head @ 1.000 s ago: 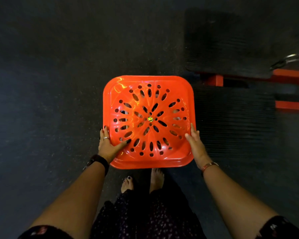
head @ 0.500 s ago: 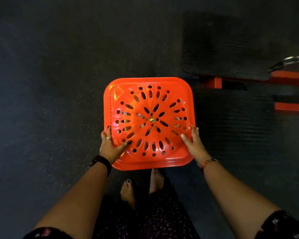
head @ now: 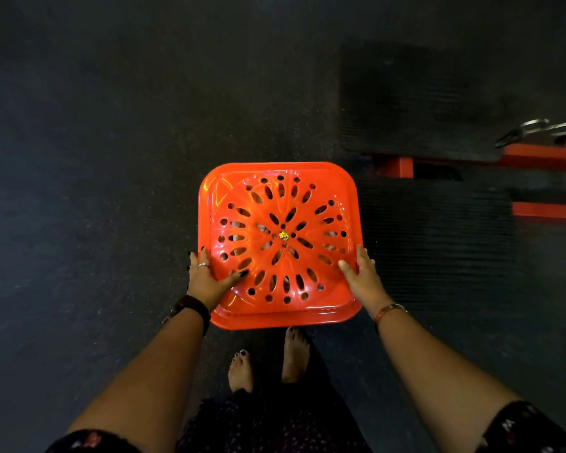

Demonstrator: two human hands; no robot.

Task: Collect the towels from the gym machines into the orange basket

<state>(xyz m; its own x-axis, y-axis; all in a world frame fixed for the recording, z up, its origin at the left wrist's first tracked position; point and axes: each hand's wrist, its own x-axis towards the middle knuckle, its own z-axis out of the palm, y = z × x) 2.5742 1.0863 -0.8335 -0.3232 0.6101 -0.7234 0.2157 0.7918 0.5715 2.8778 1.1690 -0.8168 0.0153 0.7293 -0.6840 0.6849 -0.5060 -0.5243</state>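
Note:
I look straight down into the orange basket [head: 242,178], square with rounded corners and a flower pattern of holes in its bottom. It holds nothing that I can see. My left hand [head: 206,279] grips its left near rim, thumb inside. My right hand [head: 361,276] grips the right near rim, thumb inside as well. I hold the basket in the air over the dark floor, in front of my bare feet. No towel is in view.
Dark speckled rubber floor [head: 95,191] lies all around. At the right stands a gym machine with black ribbed pads [head: 438,240], an orange frame [head: 546,156] and a metal clip [head: 536,127]. My bare feet [head: 294,358] are just below the basket.
The basket and both hands have stayed almost in place in the view. My feet have shifted as I step, and the machine at the right has slid slightly down in the view.

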